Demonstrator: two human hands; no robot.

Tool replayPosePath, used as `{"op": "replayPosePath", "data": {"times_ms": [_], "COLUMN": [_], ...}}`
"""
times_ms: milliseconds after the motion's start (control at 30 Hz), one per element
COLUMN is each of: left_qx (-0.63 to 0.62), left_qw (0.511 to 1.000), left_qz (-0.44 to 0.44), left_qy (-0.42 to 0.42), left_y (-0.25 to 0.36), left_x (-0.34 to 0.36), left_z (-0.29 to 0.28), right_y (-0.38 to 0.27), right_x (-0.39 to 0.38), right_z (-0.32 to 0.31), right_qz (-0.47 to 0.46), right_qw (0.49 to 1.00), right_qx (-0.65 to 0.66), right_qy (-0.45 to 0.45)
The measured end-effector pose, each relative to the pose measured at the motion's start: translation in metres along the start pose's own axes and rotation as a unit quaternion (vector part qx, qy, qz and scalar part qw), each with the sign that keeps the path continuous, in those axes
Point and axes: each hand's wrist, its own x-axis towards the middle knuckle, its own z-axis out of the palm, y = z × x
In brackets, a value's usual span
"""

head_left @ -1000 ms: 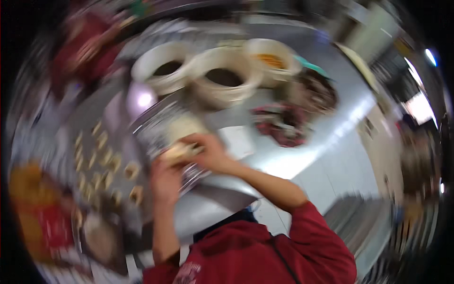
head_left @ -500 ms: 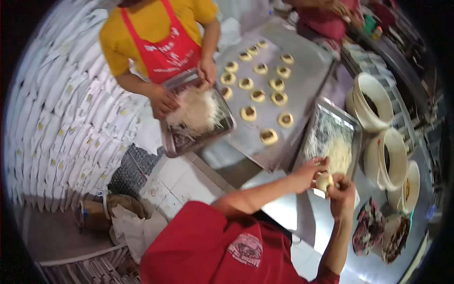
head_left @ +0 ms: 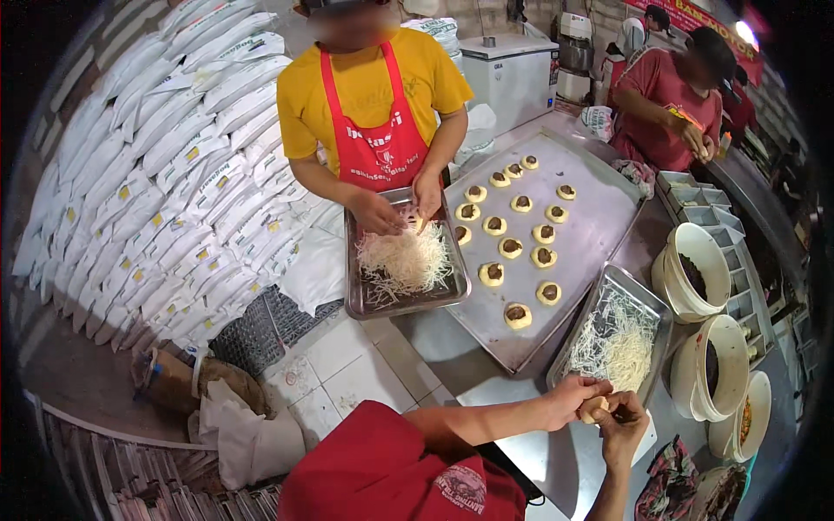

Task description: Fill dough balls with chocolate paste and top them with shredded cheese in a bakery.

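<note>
A small pale piece of dough (head_left: pixel 593 408) is held between my two hands, above the near edge of a metal tray. My left hand (head_left: pixel 573 398) grips it from the left with bent fingers. On its other side, my right hand (head_left: pixel 624 424) pinches it with thumb and fingers. Pale shreds like grated cheese (head_left: pixel 627 352) lie in the metal tray (head_left: pixel 658 313) just beyond. Left of that tray, a large flat baking sheet (head_left: pixel 591 187) carries several round dough pieces (head_left: pixel 518 315) with dark brown filling in their centres.
Across from me, a person in a red apron (head_left: pixel 373 139) handles shreds in another metal tray (head_left: pixel 352 300). White buckets (head_left: pixel 695 269) stand at the right, near a crumpled cloth (head_left: pixel 667 478). White sacks (head_left: pixel 174 156) are stacked at left. Another person (head_left: pixel 665 113) works at far right.
My view has tilted up, so the scene sits differently and more of the background shows. My hands stay on the dough piece near the tray. The person opposite still handles the shreds.
</note>
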Motion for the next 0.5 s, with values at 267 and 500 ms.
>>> {"op": "replayPosePath", "data": {"times_ms": [267, 500], "left_qx": [-0.024, -0.071], "left_qw": [0.999, 0.997], "left_qz": [-0.009, -0.017], "left_qy": [-0.021, -0.008], "left_y": [-0.003, 0.000], "left_x": [-0.009, -0.020], "left_z": [0.005, 0.000], "right_y": [0.020, 0.017], "right_x": [-0.004, -0.006], "right_z": [-0.013, 0.000], "right_qz": [0.004, -0.223], "right_qw": [1.000, 0.954], "right_qx": [0.008, -0.199], "right_qy": [0.023, 0.032]}}
